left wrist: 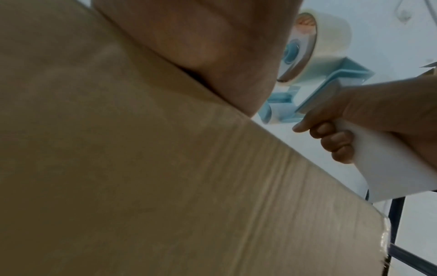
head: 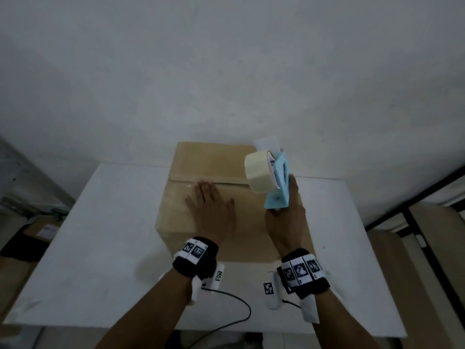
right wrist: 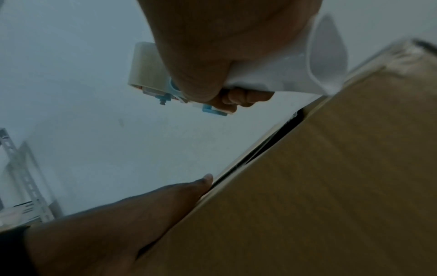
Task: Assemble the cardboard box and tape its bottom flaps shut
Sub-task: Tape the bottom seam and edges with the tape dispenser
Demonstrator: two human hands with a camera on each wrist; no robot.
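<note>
A brown cardboard box [head: 214, 159] stands on the white table [head: 113, 222] with its folded flaps facing up and a seam [head: 231, 183] across the middle. My left hand [head: 211, 207] lies flat on the near flap, fingers straight, fingertips at the seam. My right hand [head: 284, 220] grips the white handle [left wrist: 390, 158] of a blue tape dispenser [head: 278, 182] with a pale tape roll [head: 258, 170], held above the box's right side. In the right wrist view the left hand [right wrist: 141, 214] presses the box [right wrist: 307, 186] by the dark flap gap.
A white wall rises behind the table. Cardboard and a dark object [head: 32, 238] lie on the floor at the left. A black-framed structure [head: 415, 222] stands at the right. A black cable [head: 234, 306] crosses the table's near edge.
</note>
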